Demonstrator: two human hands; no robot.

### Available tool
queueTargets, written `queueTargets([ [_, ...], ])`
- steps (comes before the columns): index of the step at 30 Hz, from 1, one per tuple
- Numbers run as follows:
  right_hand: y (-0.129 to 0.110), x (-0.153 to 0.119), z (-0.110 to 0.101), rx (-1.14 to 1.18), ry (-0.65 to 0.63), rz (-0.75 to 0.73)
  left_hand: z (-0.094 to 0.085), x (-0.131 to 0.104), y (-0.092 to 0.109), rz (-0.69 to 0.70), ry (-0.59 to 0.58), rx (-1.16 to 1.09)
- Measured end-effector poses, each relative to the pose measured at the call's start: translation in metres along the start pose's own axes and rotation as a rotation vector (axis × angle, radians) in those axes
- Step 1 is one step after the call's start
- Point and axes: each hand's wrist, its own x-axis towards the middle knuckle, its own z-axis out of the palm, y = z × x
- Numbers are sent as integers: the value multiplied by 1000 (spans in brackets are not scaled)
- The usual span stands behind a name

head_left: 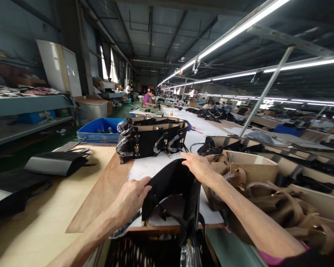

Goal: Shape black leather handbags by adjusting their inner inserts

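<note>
A black handbag (167, 178) stands tilted at the near edge of the table, its inner side and a small gold stud facing me. My left hand (136, 192) pinches its left edge between thumb and fingers. Along the upper right edge lies my right hand (198, 165), fingers stretched out to the left and touching the bag. Its straps hang down over the table edge, one wrapped in clear plastic (189, 254). Just beyond, a row of black handbags (144, 142) with plastic-wrapped handles and gold fittings stands upright.
Tan handbags (253, 168) crowd the right side, with more black bags behind them. A blue bin (97, 128) stands at the far left of the row. Black bag pieces (54, 163) lie on the left board. A metal post (264, 92) rises at right; a person (148, 98) sits farther off.
</note>
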Motion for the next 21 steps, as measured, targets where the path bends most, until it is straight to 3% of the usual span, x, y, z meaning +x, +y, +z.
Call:
queueTargets([
  [4, -48, -10, -4, -93, 133, -366, -1, -7, 12, -59, -37, 116],
  [7, -76, -15, 0, -76, -29, -554, 5, -9, 26, -71, -40, 148],
  [10, -79, -18, -3, -34, -151, -536, 7, -17, 32, -15, 15, -26],
  [12, -65, -20, -14, 50, -121, -455, 0, -26, 24, 62, 179, -210],
  [14, -43, -23, -32, 230, -48, -323, -14, -33, 8, 97, 461, -360],
  [16, -18, -28, -48, 460, 50, -169, -27, -32, -13, 21, 719, -458],
  [17, -5, -31, -53, 556, 106, -96, -31, -28, -24, -39, 770, -509],
  [19, 17, -37, -55, 742, 201, 6, -29, -14, -40, -105, 636, -613],
  [21, 30, -42, -44, 964, 309, 68, -15, 6, -47, -115, 259, -623],
])
